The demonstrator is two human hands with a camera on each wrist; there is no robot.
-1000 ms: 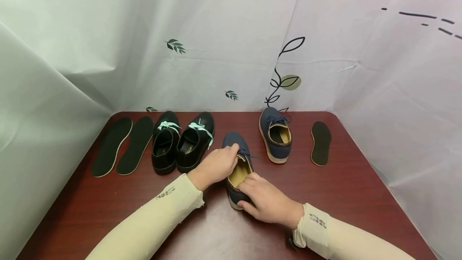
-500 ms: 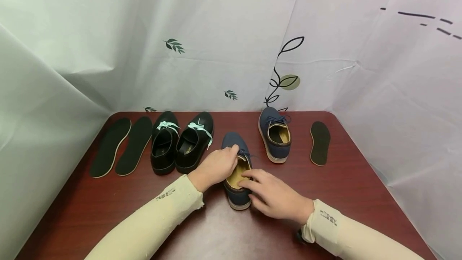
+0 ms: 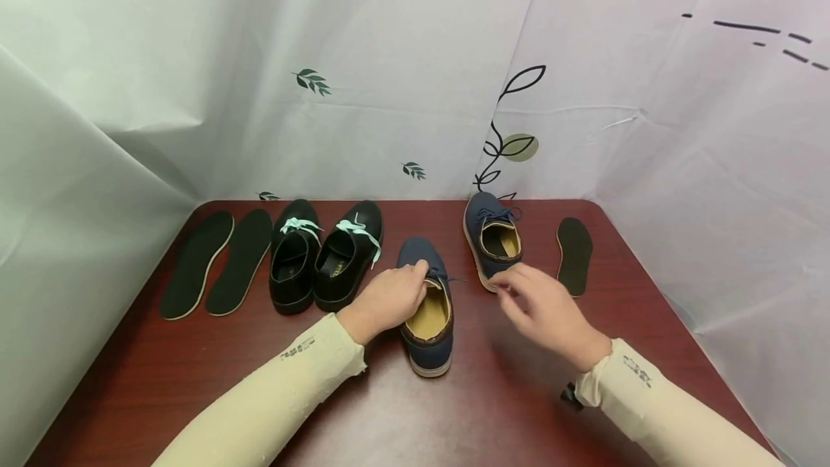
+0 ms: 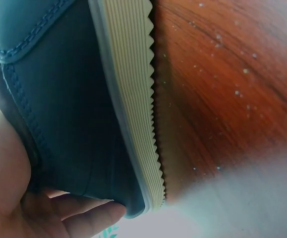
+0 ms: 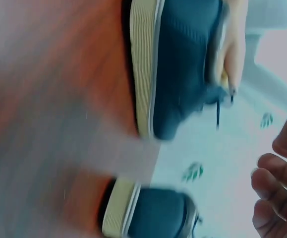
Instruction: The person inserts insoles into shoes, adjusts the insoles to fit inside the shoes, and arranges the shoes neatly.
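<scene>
A navy lace-up shoe (image 3: pixel 431 352) stands on the table with its toe pointing away and its tan lining showing. My left hand (image 3: pixel 387 298) grips it at the tongue and laces; in the left wrist view, fingers (image 4: pixel 86 218) curl around the navy upper, above the ridged cream sole (image 4: pixel 133 99). My right hand (image 3: pixel 546 312) is in the air to the right, fingers loosely bent and nothing in them. In the head view its fingertips overlap the heel of a second navy shoe (image 3: pixel 482 213), farther back. Beyond it lies a small dark insole (image 3: pixel 574 251), partly covered by the hand.
A pair of black shoes with mint laces, one left (image 3: pixel 295 265) and one right (image 3: pixel 350 258), stands left of the gripped shoe. Two larger dark insoles, an outer one (image 3: pixel 197 265) and an inner one (image 3: pixel 240 261), lie farther left. White patterned cloth (image 3: pixel 389 78) surrounds the reddish table (image 3: pixel 363 409).
My right hand has left the heel opening of the nearer navy shoe and moved right and away, toward the second navy shoe. My left hand keeps its grip in the same place.
</scene>
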